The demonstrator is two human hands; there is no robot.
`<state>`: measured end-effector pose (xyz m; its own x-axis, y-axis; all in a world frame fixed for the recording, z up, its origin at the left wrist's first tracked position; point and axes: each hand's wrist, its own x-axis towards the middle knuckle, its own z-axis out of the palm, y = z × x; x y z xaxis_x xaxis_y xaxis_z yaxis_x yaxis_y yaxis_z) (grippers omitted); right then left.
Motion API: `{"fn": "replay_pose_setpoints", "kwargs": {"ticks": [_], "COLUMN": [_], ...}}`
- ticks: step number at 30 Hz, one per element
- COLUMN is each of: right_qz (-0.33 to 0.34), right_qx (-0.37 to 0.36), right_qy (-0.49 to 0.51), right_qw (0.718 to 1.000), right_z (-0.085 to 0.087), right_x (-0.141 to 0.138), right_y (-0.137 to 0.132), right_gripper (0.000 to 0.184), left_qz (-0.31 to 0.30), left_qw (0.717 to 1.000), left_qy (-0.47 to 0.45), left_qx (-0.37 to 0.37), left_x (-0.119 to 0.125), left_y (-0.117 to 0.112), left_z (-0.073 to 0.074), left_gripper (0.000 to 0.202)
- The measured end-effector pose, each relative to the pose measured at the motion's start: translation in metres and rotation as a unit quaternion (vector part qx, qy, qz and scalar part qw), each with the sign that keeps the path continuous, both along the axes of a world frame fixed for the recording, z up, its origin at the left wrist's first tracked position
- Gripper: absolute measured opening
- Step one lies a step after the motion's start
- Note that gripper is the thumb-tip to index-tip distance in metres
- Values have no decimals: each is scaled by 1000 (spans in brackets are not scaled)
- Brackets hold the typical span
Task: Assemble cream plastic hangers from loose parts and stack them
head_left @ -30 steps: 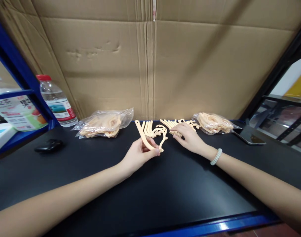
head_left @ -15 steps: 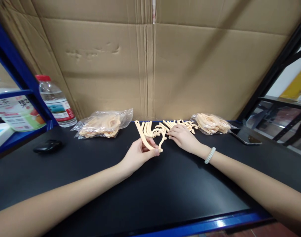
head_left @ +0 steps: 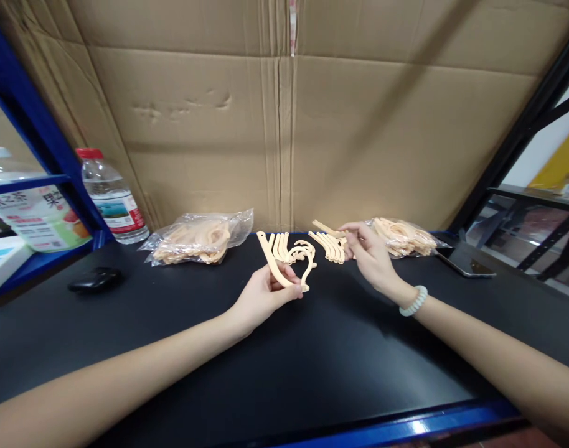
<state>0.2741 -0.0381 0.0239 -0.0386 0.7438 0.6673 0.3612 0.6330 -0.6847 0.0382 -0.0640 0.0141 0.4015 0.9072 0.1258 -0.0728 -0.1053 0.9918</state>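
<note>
My left hand (head_left: 261,295) is closed on a beige plastic hanger arm (head_left: 270,260), pinching its lower end together with a curved hanger hook (head_left: 309,264). The two pieces form a V above the black table. Farther right, my right hand (head_left: 372,260) pinches another beige hanger arm (head_left: 325,228), raised just over the tabletop. Below that piece lies a row of hanger arms (head_left: 330,248). Behind the left hand is a second row of arms (head_left: 281,246), with loose hooks beside it. My right fingers partly hide the pieces near them.
Clear bags of beige parts lie at the back left (head_left: 195,239) and back right (head_left: 403,238). A phone (head_left: 469,262) is at right; a black mouse (head_left: 95,280) and a water bottle (head_left: 116,202) are at left. A cardboard wall (head_left: 195,149) closes the back of the black table (head_left: 275,373).
My right hand has lifted a hanger arm from the pile and moved right, uncovering the row of arms. The left hand keeps the same hold. The camera view has shifted slightly.
</note>
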Motion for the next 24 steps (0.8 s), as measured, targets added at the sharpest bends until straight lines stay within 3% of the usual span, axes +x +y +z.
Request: {"fn": "replay_pose_setpoints", "kwargs": {"ticks": [4,9,17,20,24], "right_qz": [90,157,177,202,252], "right_qx": [-90,-229,-361,-370,-376], "right_qy": [167,258,358,348,320], "right_qw": [978,925,843,837,832], "right_z": [13,20,-9,-16,-15], "right_x": [-3,-11,-19,-19,-21], "right_y": [-14,-26,-22,-20,-23], "right_gripper": [24,31,33,37,28], "left_qz": [0,6,-7,-4,0], "left_qw": [1000,1000,1000,1000,1000], "left_qy": [-1,-1,-6,4,7], "left_qx": [-1,5,1,1,3], "left_x": [0,0,0,0,0], "left_y": [0,-1,2,3,3], "left_z": [0,1,-2,-1,-1], "left_gripper": [34,35,36,37,38]}}
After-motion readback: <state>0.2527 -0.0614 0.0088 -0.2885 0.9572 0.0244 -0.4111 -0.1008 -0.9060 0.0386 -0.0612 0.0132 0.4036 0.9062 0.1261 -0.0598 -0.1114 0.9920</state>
